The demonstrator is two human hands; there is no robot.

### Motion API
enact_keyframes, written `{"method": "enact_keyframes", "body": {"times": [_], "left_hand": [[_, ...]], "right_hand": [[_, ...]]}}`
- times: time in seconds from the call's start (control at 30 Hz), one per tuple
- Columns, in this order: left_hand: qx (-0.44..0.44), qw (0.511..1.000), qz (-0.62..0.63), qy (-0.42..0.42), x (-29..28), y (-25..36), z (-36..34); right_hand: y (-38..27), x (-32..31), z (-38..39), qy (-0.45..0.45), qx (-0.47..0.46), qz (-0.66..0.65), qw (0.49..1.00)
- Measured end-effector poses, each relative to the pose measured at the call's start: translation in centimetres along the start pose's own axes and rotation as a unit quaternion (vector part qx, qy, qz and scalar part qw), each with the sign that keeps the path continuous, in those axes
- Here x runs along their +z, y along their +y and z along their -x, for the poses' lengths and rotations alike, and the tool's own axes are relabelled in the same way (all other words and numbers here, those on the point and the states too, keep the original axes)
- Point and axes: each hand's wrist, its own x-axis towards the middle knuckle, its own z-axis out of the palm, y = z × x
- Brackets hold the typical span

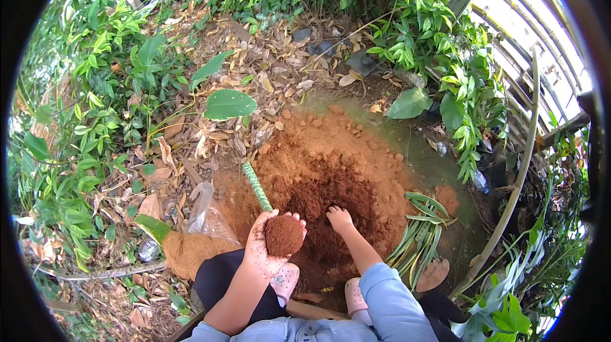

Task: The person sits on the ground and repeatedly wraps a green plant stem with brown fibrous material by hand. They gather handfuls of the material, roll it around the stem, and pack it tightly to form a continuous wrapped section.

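Observation:
Cupped under a round ball of reddish-brown soil (284, 236), my left hand (262, 249) is palm up, with specks of dirt on its skin. Its fingers curl around the ball's far side. My right hand (340, 218) reaches down to the heap of dark, loose soil (331, 192), fingers bent into it and their tips partly hidden. A green patterned stick-like handle (257, 186) slants out just beyond my left fingers; its lower end is hidden behind the hand. Lighter orange soil (356, 141) surrounds the dark heap.
Long green-and-yellow striped leaves (420, 234) lie right of the soil. At left, a clear plastic bag (207, 218) rests by a tan fibrous mass (191, 254). Pink clogs (286, 280) are at the near edge. Dry leaves, green plants and a bent pole (528, 151) surround the spot.

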Motion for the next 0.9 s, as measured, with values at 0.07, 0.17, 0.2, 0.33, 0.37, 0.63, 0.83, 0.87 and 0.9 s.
{"method": "enact_keyframes", "body": {"times": [0.07, 0.17, 0.2, 0.33, 0.37, 0.63, 0.83, 0.87, 0.9], "left_hand": [[0.0, 1.0, 0.013, 0.024, 0.1, 0.1, 0.4], [0.008, 0.999, 0.015, 0.027, 0.2, 0.3, 0.7], [0.008, 0.999, 0.015, 0.035, 0.2, 0.3, 0.8], [0.014, 1.0, 0.003, 0.018, 0.6, 0.5, 1.4], [0.011, 1.0, 0.005, 0.004, 0.7, 0.4, 1.6], [0.018, 0.999, -0.019, -0.042, -0.2, 0.5, 2.0], [0.007, 0.996, -0.038, -0.075, -1.0, 0.6, 1.3], [0.008, 0.996, -0.042, -0.083, -1.2, 0.6, 1.1], [0.028, 0.995, -0.049, -0.082, -1.2, 0.5, 0.9]], "right_hand": [[0.3, 0.4, -0.4, -0.029, 0.0, 0.029, 0.999], [0.9, 1.6, -0.4, -0.003, 0.012, 0.026, 1.0], [0.8, 1.8, -0.7, -0.01, 0.024, 0.008, 1.0], [0.7, 1.8, -1.7, -0.06, 0.061, -0.013, 0.996], [1.0, 1.7, -1.5, -0.038, 0.063, -0.042, 0.996], [4.0, -0.5, 2.9, 0.121, 0.155, -0.328, 0.924], [4.5, -3.1, 5.1, 0.309, 0.194, -0.478, 0.799], [4.5, -3.8, 5.4, 0.286, 0.227, -0.53, 0.766], [4.6, -4.8, 5.9, 0.235, 0.241, -0.606, 0.721]]}}
